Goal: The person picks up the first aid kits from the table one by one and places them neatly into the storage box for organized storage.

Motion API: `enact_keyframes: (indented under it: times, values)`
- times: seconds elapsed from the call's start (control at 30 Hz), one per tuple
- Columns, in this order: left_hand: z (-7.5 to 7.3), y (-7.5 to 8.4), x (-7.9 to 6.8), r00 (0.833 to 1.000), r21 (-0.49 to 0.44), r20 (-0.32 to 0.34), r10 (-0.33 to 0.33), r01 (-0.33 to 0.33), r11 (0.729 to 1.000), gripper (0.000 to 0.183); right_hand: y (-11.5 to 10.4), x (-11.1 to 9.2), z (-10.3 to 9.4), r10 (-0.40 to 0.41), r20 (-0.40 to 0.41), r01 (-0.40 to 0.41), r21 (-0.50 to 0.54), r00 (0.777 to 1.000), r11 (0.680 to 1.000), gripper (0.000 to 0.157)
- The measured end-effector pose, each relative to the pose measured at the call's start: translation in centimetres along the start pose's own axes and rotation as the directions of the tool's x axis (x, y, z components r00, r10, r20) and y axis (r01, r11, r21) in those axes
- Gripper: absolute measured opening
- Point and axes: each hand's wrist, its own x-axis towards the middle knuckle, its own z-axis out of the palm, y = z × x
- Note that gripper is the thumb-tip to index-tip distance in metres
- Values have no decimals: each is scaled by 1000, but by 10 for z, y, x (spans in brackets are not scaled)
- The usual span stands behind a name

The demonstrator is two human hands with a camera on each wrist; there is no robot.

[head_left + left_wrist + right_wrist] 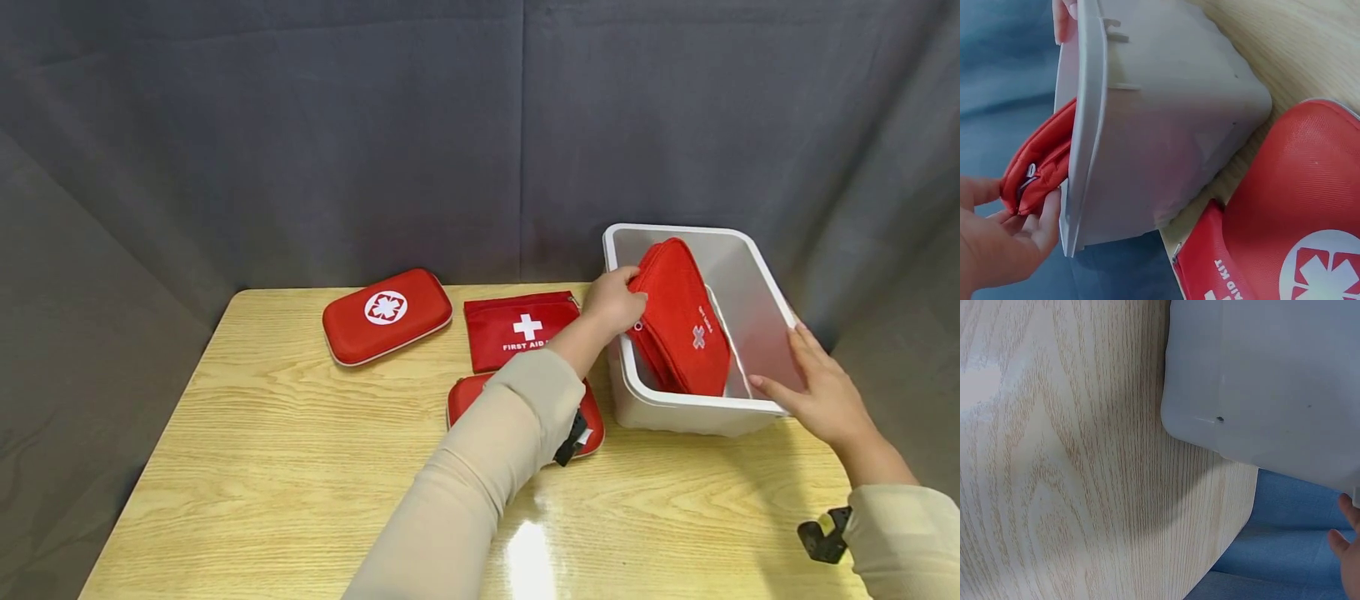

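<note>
In the head view my left hand [617,302] grips one end of a red zippered pouch [678,321] with a grey cross. The pouch leans inside a white plastic bin [693,402], its held end at the left rim. Up close in the left wrist view, the thumb and fingers of the left hand [1013,234] pinch the pouch end [1041,159] beside its zipper pull. At the bin's front right corner my right hand [825,392] rests on the rim, fingers extended and thumb spread. Only its fingertips [1349,512] and part of the hand show in the right wrist view.
On the wooden table [285,483] lie a red hard case [390,317] with a white emblem and a flat red FIRST AID pouch [517,329]. Another red case [467,396] is partly hidden under the left forearm. A grey curtain [420,150] hangs behind.
</note>
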Motion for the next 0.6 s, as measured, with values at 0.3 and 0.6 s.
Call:
enact_keyframes:
  times: [0.3, 0.6]
  values:
    - [9, 4, -5, 996, -257, 60, -69, 82, 963, 55, 0, -3, -2, 18, -5, -18, -2, 1000, 1000, 84]
    - [20, 7, -8, 994, -346, -68, -82, 54, 937, 54, 1, -5, -1, 9, -10, -9, 7, 1000, 1000, 83]
